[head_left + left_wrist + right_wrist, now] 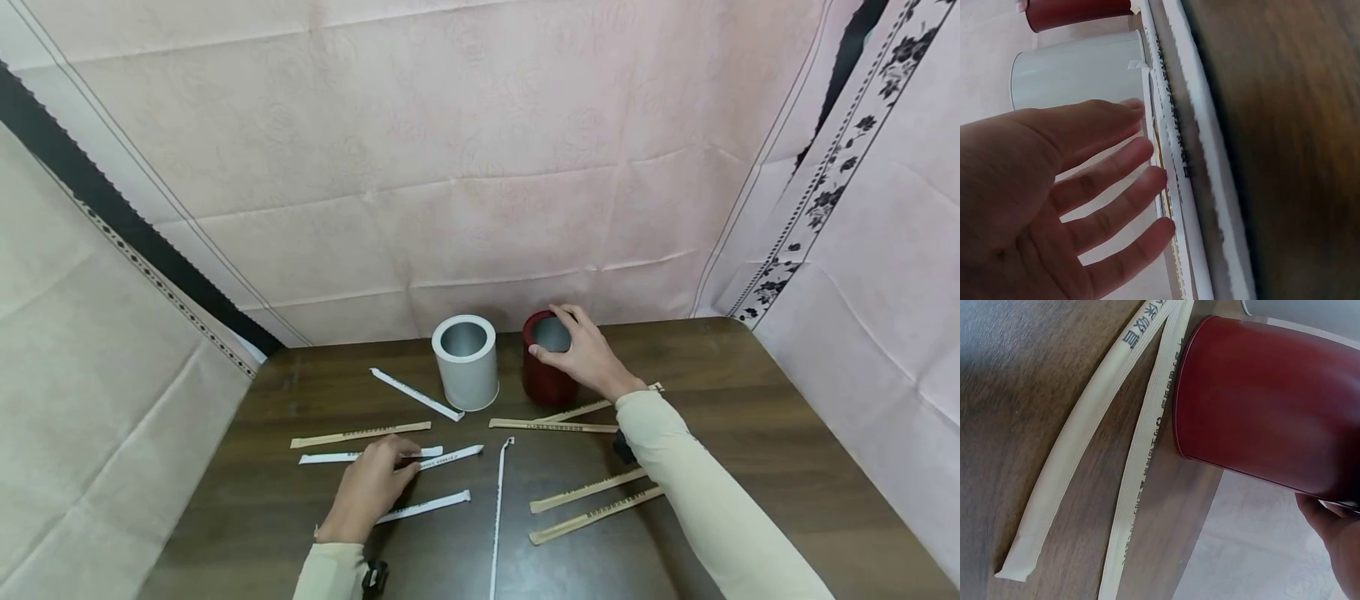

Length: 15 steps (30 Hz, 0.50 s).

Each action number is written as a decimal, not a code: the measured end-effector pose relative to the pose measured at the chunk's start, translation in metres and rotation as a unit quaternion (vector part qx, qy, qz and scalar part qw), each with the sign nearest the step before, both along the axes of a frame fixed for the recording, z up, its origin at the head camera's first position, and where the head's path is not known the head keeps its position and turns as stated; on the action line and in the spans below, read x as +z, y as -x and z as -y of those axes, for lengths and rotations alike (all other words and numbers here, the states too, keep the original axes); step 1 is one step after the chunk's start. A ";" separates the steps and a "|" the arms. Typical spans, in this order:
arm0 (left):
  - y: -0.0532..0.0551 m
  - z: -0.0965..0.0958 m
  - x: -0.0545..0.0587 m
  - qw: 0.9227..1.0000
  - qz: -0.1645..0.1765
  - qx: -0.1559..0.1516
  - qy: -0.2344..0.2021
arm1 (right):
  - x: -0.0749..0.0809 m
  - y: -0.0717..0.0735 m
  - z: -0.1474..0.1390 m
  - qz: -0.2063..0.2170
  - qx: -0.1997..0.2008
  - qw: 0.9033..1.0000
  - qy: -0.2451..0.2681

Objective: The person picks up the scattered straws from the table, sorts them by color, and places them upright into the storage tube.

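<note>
Left hand [378,483] loose-fingered, no grip seen, over white-wrapped straws [426,507]; they lie close together, so a pinch could catch two or skid one away. White canister [468,383] at this hand's 1 o'clock, upright; red canister [547,385] at the white one's 3 o'clock, also upright. Right hand [592,358] grips the red rim, thumb nearside; a sideways pull that high might tip it, or drag it onto tan-wrapped straws [555,426] near its 5 o'clock
</note>
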<state>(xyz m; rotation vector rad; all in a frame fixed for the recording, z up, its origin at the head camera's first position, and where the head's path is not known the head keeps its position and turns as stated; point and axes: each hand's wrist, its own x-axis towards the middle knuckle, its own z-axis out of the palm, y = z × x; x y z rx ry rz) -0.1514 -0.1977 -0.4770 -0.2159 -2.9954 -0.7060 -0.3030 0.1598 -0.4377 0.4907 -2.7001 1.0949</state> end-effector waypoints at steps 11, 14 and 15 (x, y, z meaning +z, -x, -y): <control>0.003 -0.001 -0.005 0.999 0.010 -0.014 0.035 | -0.002 0.001 -0.001 0.000 0.005 1.000 -0.004; 0.004 -0.002 -0.006 0.999 0.009 -0.025 0.045 | -0.002 0.002 -0.001 -0.001 0.003 1.000 -0.001; 0.004 -0.002 -0.006 0.998 0.008 -0.029 0.048 | -0.002 0.002 -0.002 -0.001 0.004 1.000 0.000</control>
